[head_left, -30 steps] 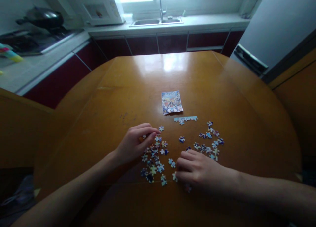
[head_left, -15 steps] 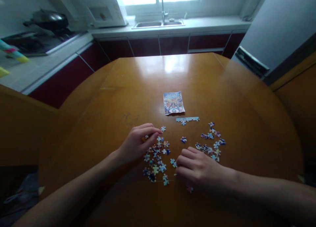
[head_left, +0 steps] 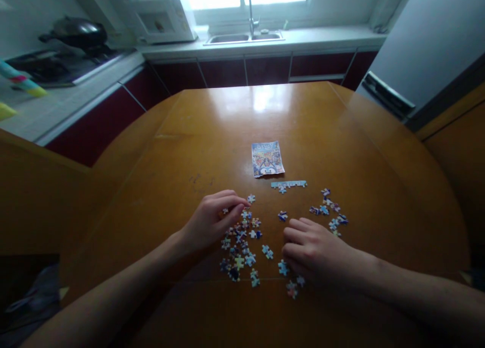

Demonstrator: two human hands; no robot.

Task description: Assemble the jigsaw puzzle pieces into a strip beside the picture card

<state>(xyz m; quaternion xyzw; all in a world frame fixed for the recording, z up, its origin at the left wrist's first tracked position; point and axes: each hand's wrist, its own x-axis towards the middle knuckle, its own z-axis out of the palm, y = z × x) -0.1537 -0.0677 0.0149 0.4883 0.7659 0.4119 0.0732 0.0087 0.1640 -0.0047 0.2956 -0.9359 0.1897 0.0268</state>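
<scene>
Several small loose puzzle pieces (head_left: 242,244) lie scattered on a brown wooden table (head_left: 212,131). My left hand (head_left: 210,220) rests at the left edge of the pile, thumb and fingers pinched together at a piece near its top. My right hand (head_left: 316,252) lies palm down on the table between the middle pile and another cluster of pieces (head_left: 329,211), fingers loosely curled over some pieces. A short joined strip of pieces (head_left: 288,185) lies farther back, below a small picture card (head_left: 267,158).
Behind the table runs a kitchen counter with a sink and tap (head_left: 244,35) under a bright window. A dark pan (head_left: 76,32) sits on the stove at left, a white appliance (head_left: 161,19) beside it. A grey fridge (head_left: 424,50) stands at right.
My right hand slid right and slightly away, uncovering a few pieces near the table's front. My left hand stayed pinched at the pile's edge. The view shifted slightly.
</scene>
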